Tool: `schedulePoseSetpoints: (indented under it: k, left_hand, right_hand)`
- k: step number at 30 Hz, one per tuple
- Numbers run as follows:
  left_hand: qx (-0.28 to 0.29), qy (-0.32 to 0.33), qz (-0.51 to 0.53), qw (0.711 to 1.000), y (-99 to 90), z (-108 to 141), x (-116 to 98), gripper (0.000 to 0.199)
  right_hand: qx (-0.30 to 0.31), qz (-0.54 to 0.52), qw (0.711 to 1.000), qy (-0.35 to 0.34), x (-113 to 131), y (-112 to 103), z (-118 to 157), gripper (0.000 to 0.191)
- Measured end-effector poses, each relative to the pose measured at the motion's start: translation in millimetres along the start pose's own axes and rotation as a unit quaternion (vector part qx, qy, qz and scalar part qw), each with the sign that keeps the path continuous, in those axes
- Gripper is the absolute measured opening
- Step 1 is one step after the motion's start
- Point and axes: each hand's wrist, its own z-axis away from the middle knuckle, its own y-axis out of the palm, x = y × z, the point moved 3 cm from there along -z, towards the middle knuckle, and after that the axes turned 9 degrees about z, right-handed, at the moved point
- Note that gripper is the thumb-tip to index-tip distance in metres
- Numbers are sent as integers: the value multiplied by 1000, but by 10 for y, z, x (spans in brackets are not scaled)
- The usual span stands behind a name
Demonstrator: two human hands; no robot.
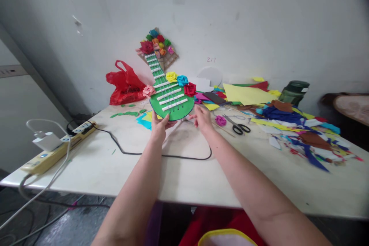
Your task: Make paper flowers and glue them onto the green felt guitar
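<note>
A green guitar-shaped craft (pixel 168 94) with white strips and thin strings stands tilted up above the table. Yellow, blue, red and pink paper flowers sit around its body. My left hand (pixel 159 126) grips its lower left edge, thumb in front and fingers behind. Close by the lower right edge is my right hand (pixel 202 118), its fingers curled together; what they hold, if anything, is hidden. A pale shape shows under the guitar between my hands, too blurred to name. A loose purple paper flower (pixel 220 120) and black-handled scissors (pixel 238 127) lie right of my right hand.
A power strip (pixel 52 153) with a white charger is at left; its black cable (pixel 184 157) crosses the table. Behind are a red plastic bag (pixel 127 88) and a flowered lattice craft (pixel 170 59). Coloured scraps (pixel 314 140) and a green bottle (pixel 294 92) are at right.
</note>
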Motion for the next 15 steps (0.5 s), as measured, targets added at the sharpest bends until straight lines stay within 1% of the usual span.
schedulePoseSetpoints:
  k: [2,4,5,7,8,10,12,14,15]
  left_hand:
    - [-4,-4,0,1000,-28,-18,-6,88]
    - [-9,-4,1,1000,-63,-43,-8,89]
    - [-12,-2,2,1000,-81,-54,-12,90]
    - [-19,6,7,1000,-112,-71,-29,90]
    - [-22,8,8,1000,-124,-75,-39,91]
    - [-22,9,6,1000,-141,-77,-60,92]
    - [-19,10,2,1000,-155,-79,-77,92]
    - [-14,14,3,1000,-173,-87,-82,90]
    - [-14,15,5,1000,-186,-94,-80,89]
  right_hand:
    - [-66,45,997,-19,8,-199,-66,46]
    - [-118,119,985,-36,-25,-374,-121,44]
    - [-136,170,975,-48,-47,-437,-140,43]
    - [-150,281,945,-68,-93,-497,-158,40]
    - [-148,338,926,-79,-112,-490,-156,38]
    - [-118,434,886,-115,-135,-405,-133,36]
    - [-68,504,847,-156,-151,-260,-91,36]
    - [-27,560,810,-173,-178,-114,-49,35]
    - [-17,580,795,-175,-194,-53,-31,36]
